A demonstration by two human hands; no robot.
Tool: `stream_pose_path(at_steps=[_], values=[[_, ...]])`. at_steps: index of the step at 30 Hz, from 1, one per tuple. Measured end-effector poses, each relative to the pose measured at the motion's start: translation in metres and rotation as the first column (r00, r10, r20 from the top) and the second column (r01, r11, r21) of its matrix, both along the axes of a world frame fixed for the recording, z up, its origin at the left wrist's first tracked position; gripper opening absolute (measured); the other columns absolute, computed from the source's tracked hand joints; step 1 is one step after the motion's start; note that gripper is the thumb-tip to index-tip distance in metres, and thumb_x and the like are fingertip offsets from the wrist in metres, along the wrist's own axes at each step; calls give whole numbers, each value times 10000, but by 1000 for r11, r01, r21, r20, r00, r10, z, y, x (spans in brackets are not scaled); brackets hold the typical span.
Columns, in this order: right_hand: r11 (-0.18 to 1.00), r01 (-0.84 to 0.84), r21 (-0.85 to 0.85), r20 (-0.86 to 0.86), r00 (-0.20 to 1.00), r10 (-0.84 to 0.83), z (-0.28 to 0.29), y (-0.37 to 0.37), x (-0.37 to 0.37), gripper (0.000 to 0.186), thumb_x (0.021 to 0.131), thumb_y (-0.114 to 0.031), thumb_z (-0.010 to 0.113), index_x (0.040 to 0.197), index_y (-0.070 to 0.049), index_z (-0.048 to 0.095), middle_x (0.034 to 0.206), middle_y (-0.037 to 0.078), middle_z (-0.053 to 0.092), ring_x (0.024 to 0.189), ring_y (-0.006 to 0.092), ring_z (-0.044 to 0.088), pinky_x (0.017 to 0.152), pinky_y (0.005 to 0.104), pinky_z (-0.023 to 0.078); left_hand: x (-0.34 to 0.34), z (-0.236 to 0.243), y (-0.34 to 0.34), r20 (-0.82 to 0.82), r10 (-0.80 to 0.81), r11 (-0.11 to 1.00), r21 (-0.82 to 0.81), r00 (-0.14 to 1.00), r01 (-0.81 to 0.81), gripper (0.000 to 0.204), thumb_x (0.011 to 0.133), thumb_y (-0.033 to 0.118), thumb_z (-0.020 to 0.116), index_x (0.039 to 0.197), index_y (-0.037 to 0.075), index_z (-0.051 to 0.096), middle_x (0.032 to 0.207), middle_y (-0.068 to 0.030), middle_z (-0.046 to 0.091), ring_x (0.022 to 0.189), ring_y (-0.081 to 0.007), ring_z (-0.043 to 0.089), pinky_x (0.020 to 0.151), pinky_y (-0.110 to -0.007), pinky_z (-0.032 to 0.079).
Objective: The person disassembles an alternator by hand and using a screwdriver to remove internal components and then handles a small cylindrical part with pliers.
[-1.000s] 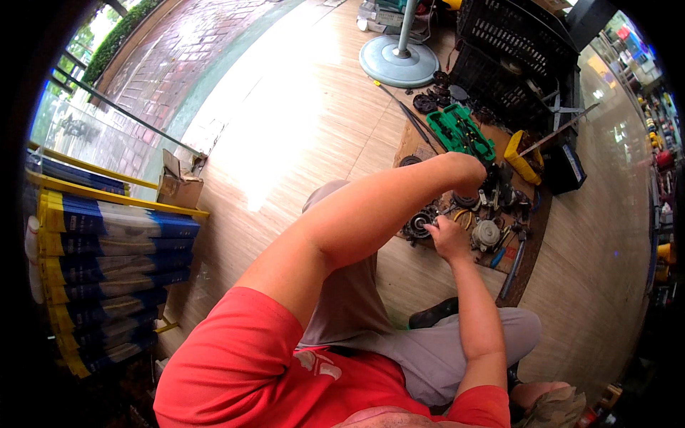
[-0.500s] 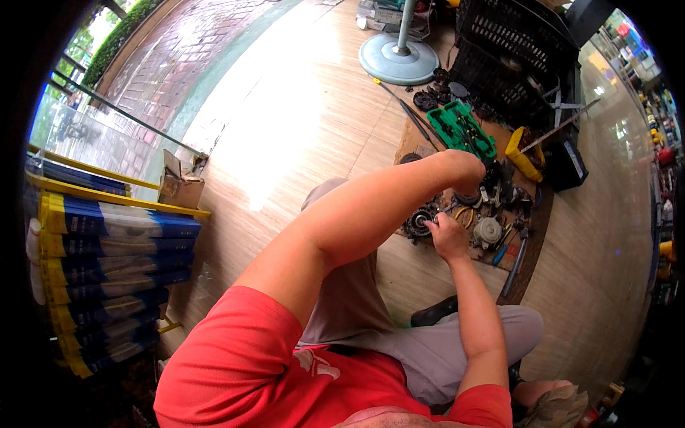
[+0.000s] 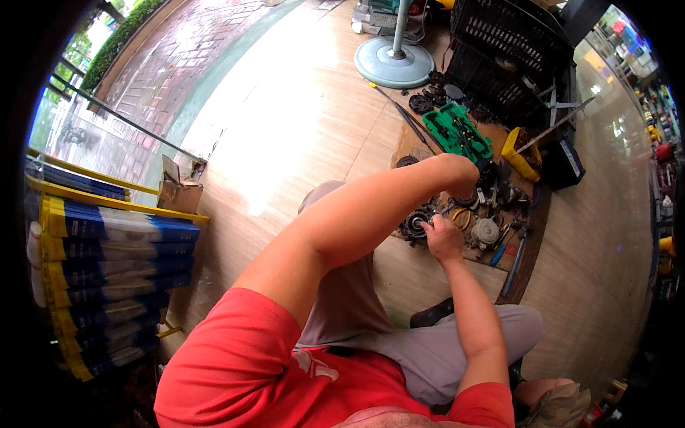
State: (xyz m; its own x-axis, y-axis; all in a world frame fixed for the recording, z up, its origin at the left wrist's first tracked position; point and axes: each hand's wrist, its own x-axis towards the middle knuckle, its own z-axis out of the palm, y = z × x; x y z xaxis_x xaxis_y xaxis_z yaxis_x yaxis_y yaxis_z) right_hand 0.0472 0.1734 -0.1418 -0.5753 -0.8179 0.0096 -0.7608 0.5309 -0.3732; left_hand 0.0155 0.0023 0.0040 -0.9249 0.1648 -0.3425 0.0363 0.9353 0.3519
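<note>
My left hand [image 3: 460,173] is bent over the parts, its fingers curled down, closed round something hidden beneath it. Below it, my right hand [image 3: 444,237] is closed on a small metal piece that I cannot make out, at the dark round assembly with a ring centre [image 3: 415,225]. A silver round housing [image 3: 484,232] lies just right of that hand, with curved brass-coloured pieces [image 3: 463,219], a blue-handled tool [image 3: 497,255] and a long metal tool [image 3: 515,262] nearby. Behind my left hand is an open green tool case [image 3: 457,128]. All rest on cardboard [image 3: 417,139].
A yellow bin [image 3: 521,153], stacked black crates [image 3: 506,50], a dark box [image 3: 564,164] and a pedestal base [image 3: 393,63] stand behind the parts. At left are a yellow rack [image 3: 114,201] of blue packages and a cardboard box [image 3: 178,191]. My bent legs [image 3: 499,328] border the work.
Both hands stay at the same parts, with very little movement. The surroundings sit slightly further left in the picture.
</note>
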Motion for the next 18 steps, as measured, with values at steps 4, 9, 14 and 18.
stream_pose_path(at_steps=[4,9,14,18], values=[[1000,18,-7,-16,1000,-18,-1,0,1,356,883,-402,640,864,-65,527,818,167,645,799,397,630,645,509,490,-2,-3,0,2,-13,1000,0,1000,13,290,759,228,617,941,40,744,931,-169,708,900,-322,683,763,-424,538],[999,16,-33,21,1000,-15,-3,-1,-1,360,881,-400,643,856,-62,521,814,169,642,805,392,629,652,501,488,-2,-6,-1,-20,-7,1000,7,1000,7,299,780,268,644,952,42,738,929,-174,706,903,-335,680,763,-432,536],[990,-4,-143,129,991,23,-10,6,-6,246,891,-279,635,946,-49,569,857,196,651,835,398,630,680,495,493,-1,-4,-2,-45,-16,1000,8,999,16,303,786,277,644,951,39,735,935,-175,705,907,-339,678,766,-436,536],[973,-11,-230,152,987,47,-28,12,-19,186,885,-171,621,1012,-37,599,886,214,653,865,407,626,712,490,491,-4,-3,-3,-50,-33,999,0,998,33,340,832,344,683,972,36,717,937,-188,698,913,-369,669,769,-460,530]])
